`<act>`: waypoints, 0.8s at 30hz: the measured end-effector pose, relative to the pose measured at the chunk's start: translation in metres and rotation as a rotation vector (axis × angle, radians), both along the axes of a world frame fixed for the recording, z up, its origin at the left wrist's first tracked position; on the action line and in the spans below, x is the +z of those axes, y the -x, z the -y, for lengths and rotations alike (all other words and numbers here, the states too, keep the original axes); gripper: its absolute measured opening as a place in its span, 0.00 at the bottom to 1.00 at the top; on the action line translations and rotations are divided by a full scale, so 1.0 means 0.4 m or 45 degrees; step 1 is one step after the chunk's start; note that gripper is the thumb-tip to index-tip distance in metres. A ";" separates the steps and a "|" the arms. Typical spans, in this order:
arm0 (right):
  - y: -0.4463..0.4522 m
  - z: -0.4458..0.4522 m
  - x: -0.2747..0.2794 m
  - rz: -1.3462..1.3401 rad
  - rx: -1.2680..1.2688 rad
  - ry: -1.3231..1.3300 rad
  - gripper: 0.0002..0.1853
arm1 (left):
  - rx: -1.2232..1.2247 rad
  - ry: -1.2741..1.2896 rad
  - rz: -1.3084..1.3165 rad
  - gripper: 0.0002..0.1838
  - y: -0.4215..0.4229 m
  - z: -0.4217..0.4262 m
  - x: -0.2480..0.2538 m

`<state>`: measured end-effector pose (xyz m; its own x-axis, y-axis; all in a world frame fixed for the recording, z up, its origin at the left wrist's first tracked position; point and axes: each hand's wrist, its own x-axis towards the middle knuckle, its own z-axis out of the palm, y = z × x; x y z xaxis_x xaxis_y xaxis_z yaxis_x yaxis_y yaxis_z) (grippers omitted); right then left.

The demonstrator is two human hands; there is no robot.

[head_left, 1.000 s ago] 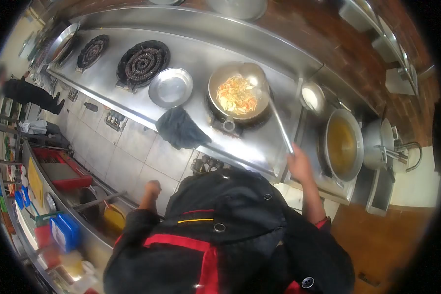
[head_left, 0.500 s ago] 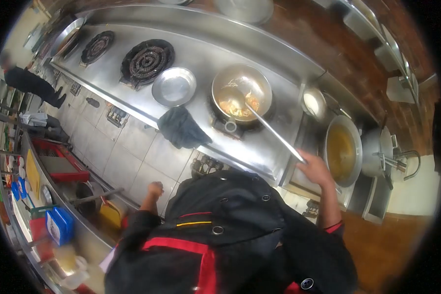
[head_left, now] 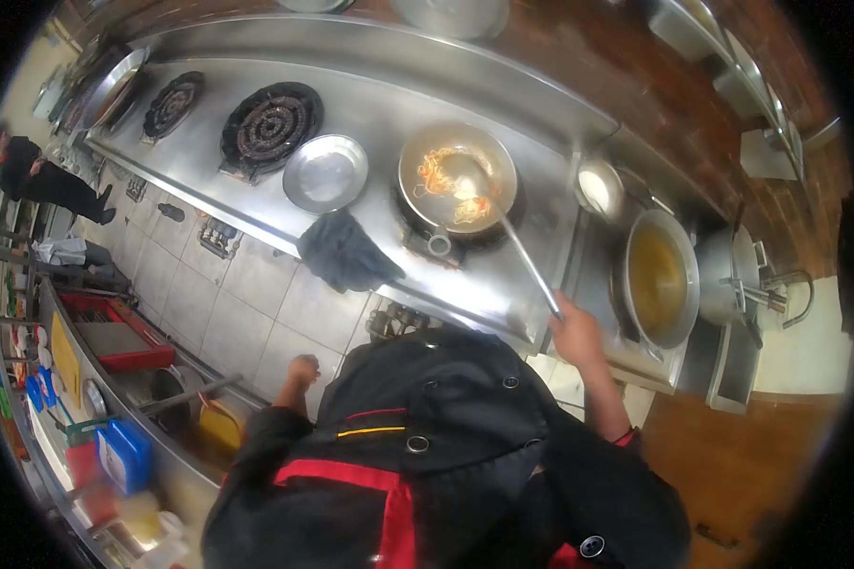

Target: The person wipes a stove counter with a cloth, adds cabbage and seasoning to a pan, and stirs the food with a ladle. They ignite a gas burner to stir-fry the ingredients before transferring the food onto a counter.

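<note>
Stirring appears to be under way in the wok (head_left: pixel 495 155) on the metal surface (head_left: pixel 552 185). Change noted: the food (head_left: pixel 435 174), a single pile a second ago, now lies in two clumps, one against the far left part of the wok, the other toward the near right. The bowl of the ladle (head_left: pixel 531 266) has moved from the near side, half a second ago, to the middle, between the clumps. Judged from this, the stroke is spreading and turning the food; all of it seen here remains inside the wok. State of the right hand (head_left: pixel 577 332): clamped around the near end of the ladle handle. State of the left hand (head_left: pixel 302 371): fingers curled together, off the surface, nothing seen in it; palm hidden. Unchanged: dark cloth (head_left: pixel 346 251) at the near edge, shallow pan (head_left: pixel 325 174) left of the wok, pan of yellow liquid (head_left: pixel 693 275) to its right.
</note>
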<state>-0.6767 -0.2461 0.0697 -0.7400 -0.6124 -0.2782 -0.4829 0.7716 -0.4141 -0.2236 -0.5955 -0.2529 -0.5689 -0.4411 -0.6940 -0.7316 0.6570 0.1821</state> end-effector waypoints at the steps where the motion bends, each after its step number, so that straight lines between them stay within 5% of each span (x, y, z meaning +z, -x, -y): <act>1: -0.003 0.015 -0.006 0.005 -0.116 -0.025 0.27 | 0.006 0.002 0.000 0.13 -0.004 0.008 -0.012; 6: -0.010 0.048 -0.066 -0.117 -0.340 -0.064 0.27 | -0.442 0.121 0.000 0.13 -0.009 0.060 -0.086; 8: 0.012 0.019 -0.071 0.152 -0.203 0.162 0.27 | -0.411 0.150 -0.004 0.12 0.005 0.064 -0.065; 13: 0.058 0.006 -0.092 -0.038 -0.077 0.234 0.27 | -0.390 0.174 -0.128 0.12 0.005 0.051 -0.038; 15: 0.066 0.076 -0.070 -0.102 -0.148 0.155 0.26 | -0.010 -0.050 0.059 0.14 0.033 0.042 0.012; 18: 0.103 0.133 -0.080 -0.093 -0.269 -0.011 0.26 | -0.298 0.099 0.038 0.15 0.024 0.042 -0.002; 20: 0.146 0.115 -0.104 -0.146 0.030 0.136 0.25 | -0.364 0.127 0.015 0.15 0.023 0.048 -0.005; 24: 0.163 0.039 0.096 -0.106 0.190 -0.032 0.24 | -0.228 0.101 0.036 0.15 0.022 0.068 -0.020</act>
<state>-0.7419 -0.2615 0.1081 -0.6622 -0.7109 -0.2368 -0.6248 0.6983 -0.3493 -0.2326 -0.6226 -0.2610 -0.6239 -0.3888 -0.6779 -0.6059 0.7885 0.1054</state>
